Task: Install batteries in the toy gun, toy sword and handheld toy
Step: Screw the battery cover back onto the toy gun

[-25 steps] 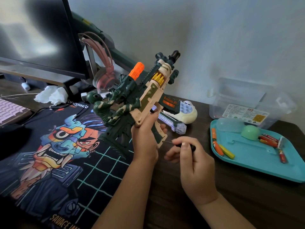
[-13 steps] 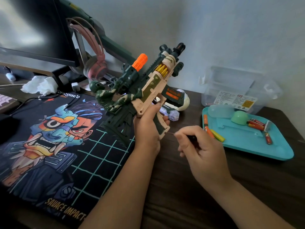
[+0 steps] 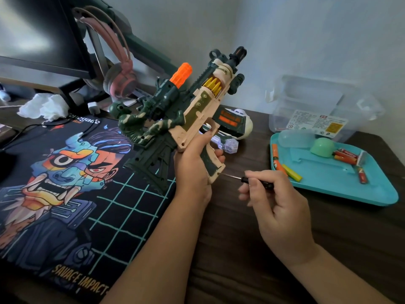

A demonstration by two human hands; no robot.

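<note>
The left hand (image 3: pixel 192 170) grips the toy gun (image 3: pixel 197 102) by its handle above the counter (image 3: pixel 241 249), muzzle toward 1 o'clock. The right hand's (image 3: pixel 278 207) fingers (image 3: pixel 252 174) pinch a screwdriver (image 3: pixel 256 182), its tip at the handle's base. This looks like unscrewing the battery cover. Next comes steady turning; the batteries (image 3: pixel 346 155) wait at 3 o'clock.
</note>
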